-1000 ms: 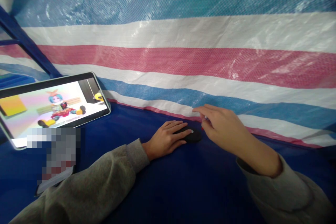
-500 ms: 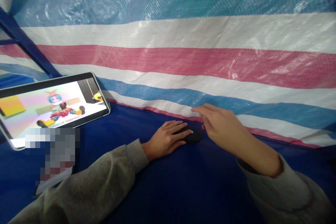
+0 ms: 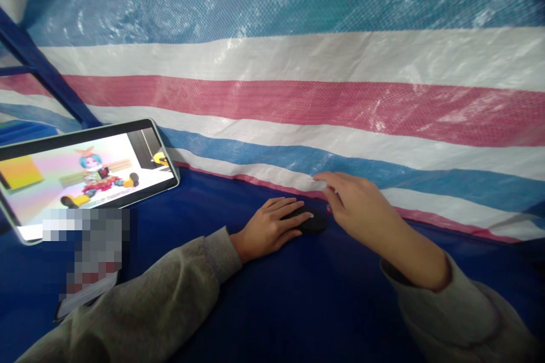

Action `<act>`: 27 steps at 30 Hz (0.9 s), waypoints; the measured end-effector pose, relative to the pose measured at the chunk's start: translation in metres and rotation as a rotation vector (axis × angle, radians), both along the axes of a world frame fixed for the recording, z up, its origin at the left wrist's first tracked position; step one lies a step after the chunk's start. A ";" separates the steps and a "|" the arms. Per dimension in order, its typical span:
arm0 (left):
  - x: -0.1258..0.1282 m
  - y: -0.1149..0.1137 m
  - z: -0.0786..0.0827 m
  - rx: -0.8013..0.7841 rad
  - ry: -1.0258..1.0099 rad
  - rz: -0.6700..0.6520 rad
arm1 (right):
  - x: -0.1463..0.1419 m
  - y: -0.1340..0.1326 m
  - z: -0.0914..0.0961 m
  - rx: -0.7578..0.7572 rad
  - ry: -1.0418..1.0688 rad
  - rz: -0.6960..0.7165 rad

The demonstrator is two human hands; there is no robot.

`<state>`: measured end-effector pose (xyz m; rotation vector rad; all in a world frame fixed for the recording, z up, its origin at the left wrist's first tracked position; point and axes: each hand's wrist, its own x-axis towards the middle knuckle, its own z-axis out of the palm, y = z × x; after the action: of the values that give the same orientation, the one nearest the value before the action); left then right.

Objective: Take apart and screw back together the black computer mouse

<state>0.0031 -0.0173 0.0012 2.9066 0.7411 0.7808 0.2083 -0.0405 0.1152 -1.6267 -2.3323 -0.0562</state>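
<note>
My left hand (image 3: 270, 227) lies flat on the dark blue surface, its fingers stretched out over the near side of a small black round object (image 3: 313, 221). My right hand (image 3: 357, 204) hovers just right of that object, index finger extended, the other fingers curled towards a tiny red thing (image 3: 328, 210) at the object's edge. Whether the right hand grips it is hidden. Both arms wear grey sleeves.
A tablet (image 3: 85, 173) playing a cartoon leans at the left. A blurred patch (image 3: 91, 249) lies in front of it. A striped blue, white and red tarp (image 3: 298, 79) rises behind the hands. A blue metal bar (image 3: 42, 68) slants at far left.
My right hand has sunk a little and drawn closer to the black object. The left hand has stayed in place.
</note>
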 end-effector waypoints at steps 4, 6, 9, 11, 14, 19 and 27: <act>0.000 0.001 -0.001 -0.003 -0.004 0.007 | 0.005 0.000 0.003 -0.013 0.009 0.089; 0.000 0.001 -0.001 -0.003 -0.005 0.005 | 0.007 0.000 0.004 -0.010 -0.003 0.095; 0.000 0.001 -0.002 0.007 0.006 0.004 | 0.008 0.001 0.003 -0.009 0.000 0.031; 0.000 0.001 -0.003 0.019 0.016 0.003 | 0.007 0.002 0.002 -0.003 0.004 0.004; 0.000 0.001 -0.003 0.029 0.018 0.003 | 0.007 0.003 0.002 0.006 -0.009 0.036; 0.000 0.001 -0.002 0.030 0.017 0.001 | 0.009 0.001 0.004 -0.010 -0.048 0.066; 0.000 -0.001 -0.003 0.040 0.014 -0.004 | 0.006 0.002 0.001 -0.005 -0.057 0.058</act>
<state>0.0033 -0.0179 -0.0015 2.9506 0.7293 0.7853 0.2141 -0.0388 0.1164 -1.5781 -2.4232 -0.0857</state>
